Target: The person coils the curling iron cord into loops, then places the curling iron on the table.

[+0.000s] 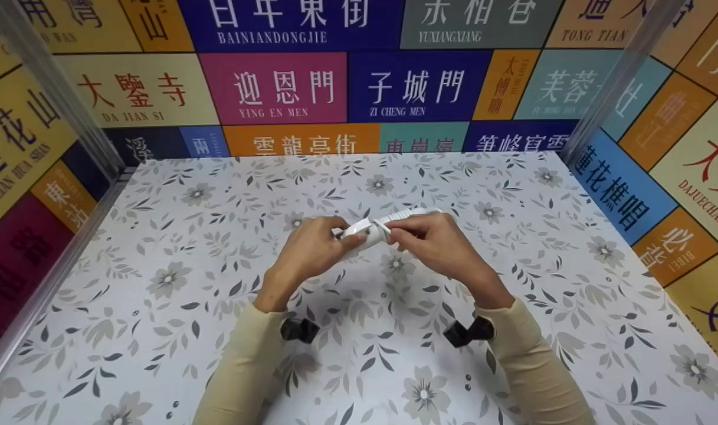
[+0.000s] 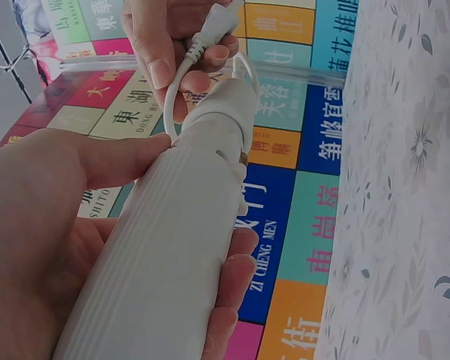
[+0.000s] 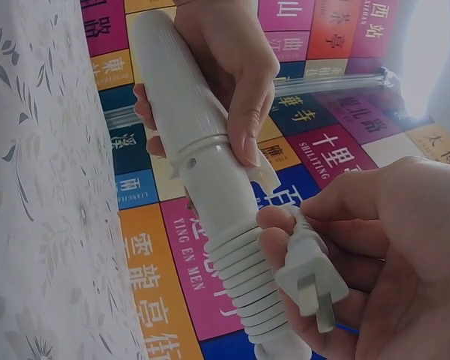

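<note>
Above the middle of the table, my left hand (image 1: 312,247) grips the thick ribbed handle of a white wand-shaped appliance (image 2: 161,247), its exact kind unclear. The thumb lies along one side of the handle and the fingertips show on the other in the left wrist view. White power cord (image 3: 244,281) is wound in several tight turns round the narrower part beyond the handle. With thumb and fingers, my right hand (image 1: 432,241) pinches the cord's end just behind a white two-pin plug (image 3: 309,276), close beside the wound turns.
A white tabletop (image 1: 176,330) with grey flowers and leaves spreads beneath both hands. Panels of coloured signs (image 1: 273,88) stand along its back and sides, with clear posts (image 1: 606,77) at the corners. Black wrist cameras (image 1: 300,330) sit on both sleeves.
</note>
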Motion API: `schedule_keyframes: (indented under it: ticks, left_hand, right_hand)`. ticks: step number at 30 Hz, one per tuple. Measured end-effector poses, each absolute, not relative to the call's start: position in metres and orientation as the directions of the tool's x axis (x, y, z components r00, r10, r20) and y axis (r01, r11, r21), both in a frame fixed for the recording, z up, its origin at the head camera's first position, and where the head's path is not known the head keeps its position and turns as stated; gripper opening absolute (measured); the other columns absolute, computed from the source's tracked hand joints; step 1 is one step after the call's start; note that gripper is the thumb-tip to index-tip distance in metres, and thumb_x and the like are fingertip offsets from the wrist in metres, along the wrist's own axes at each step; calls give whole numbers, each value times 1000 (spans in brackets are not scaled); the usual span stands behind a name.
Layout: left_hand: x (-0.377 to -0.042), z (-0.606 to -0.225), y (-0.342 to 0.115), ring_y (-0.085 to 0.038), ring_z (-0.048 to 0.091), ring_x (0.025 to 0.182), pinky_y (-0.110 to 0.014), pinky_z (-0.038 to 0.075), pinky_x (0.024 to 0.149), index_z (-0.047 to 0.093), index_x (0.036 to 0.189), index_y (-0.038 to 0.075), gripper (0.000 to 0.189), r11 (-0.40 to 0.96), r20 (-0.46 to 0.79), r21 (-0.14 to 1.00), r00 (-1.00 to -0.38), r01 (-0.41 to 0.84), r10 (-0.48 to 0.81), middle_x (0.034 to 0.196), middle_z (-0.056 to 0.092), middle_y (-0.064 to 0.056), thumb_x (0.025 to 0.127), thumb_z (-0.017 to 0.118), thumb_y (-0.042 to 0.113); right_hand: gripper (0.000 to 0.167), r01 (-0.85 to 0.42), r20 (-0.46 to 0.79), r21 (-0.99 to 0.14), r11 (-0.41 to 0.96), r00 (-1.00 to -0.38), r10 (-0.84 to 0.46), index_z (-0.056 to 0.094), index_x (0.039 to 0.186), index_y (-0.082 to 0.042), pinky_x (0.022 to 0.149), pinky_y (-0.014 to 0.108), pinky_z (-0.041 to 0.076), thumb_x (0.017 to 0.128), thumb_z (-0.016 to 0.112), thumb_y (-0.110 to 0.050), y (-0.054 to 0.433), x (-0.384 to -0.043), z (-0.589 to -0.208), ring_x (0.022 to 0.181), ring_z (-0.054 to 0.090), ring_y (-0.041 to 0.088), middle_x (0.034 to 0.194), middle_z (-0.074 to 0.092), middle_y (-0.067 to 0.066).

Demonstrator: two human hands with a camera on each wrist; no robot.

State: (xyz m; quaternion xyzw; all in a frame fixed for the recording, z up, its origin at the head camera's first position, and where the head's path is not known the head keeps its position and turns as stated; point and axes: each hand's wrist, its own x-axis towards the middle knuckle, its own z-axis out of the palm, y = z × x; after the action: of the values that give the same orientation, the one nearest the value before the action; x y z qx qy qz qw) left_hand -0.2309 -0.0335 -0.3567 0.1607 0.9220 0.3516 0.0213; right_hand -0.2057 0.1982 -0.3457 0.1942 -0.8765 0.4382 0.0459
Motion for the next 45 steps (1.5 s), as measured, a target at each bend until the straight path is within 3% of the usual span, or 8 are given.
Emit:
schedule_keyframes:
  ticks: [8, 17, 26, 33, 40, 45]
  left_hand:
    - [-232, -353, -40, -18, 58, 68, -31, 44, 61, 75, 106, 14, 36, 667, 77, 704, -959, 246, 272, 87, 71, -3, 93, 66, 47]
    - [-233, -349, -45, -20, 60, 74, -31, 46, 65, 70, 113, 11, 39, 640, 50, 739, -965, 210, 259, 95, 71, -8, 94, 65, 45]
    - [-235, -346, -50, -21, 61, 83, -33, 48, 70, 67, 111, 12, 35, 604, 13, 778, -965, 173, 261, 101, 69, -8, 96, 62, 43]
    - [-239, -350, -54, -20, 60, 78, -31, 47, 68, 67, 110, 13, 29, 568, 36, 797, -955, 205, 294, 98, 70, -9, 94, 61, 37]
    - [-241, -352, -56, -22, 63, 83, -32, 49, 71, 67, 112, 13, 30, 550, 65, 804, -952, 228, 299, 103, 70, -11, 93, 61, 35]
    - [-240, -353, -55, -20, 61, 80, -31, 48, 69, 66, 113, 13, 30, 552, 76, 795, -944, 252, 321, 101, 70, -10, 93, 61, 35]
  right_hand:
    - [23, -356, 213, -792, 497, -923, -321, 76, 116, -11, 66, 20, 49, 97, 67, -20, 198, -208, -349, 81, 67, 20, 98, 78, 7]
    - [28, -342, 165, -796, 500, -917, -363, 75, 117, -10, 75, 23, 54, 94, 71, -26, 199, -209, -349, 89, 70, 18, 104, 78, 6]
    - [38, -378, 125, -767, 518, -880, -458, 65, 133, -12, 90, 40, 55, 96, 68, -16, 203, -208, -350, 105, 68, 26, 121, 72, 13]
    - [42, -456, 130, -721, 522, -829, -544, 57, 140, -10, 91, 41, 50, 99, 62, -12, 205, -207, -349, 99, 61, 20, 112, 70, 12]
    - [46, -503, 168, -700, 508, -807, -567, 53, 144, -7, 102, 51, 49, 99, 62, -11, 203, -204, -348, 112, 63, 30, 125, 66, 16]
    - [46, -493, 197, -704, 512, -827, -526, 56, 141, -9, 100, 49, 51, 97, 65, -12, 200, -202, -347, 110, 67, 29, 126, 69, 14]
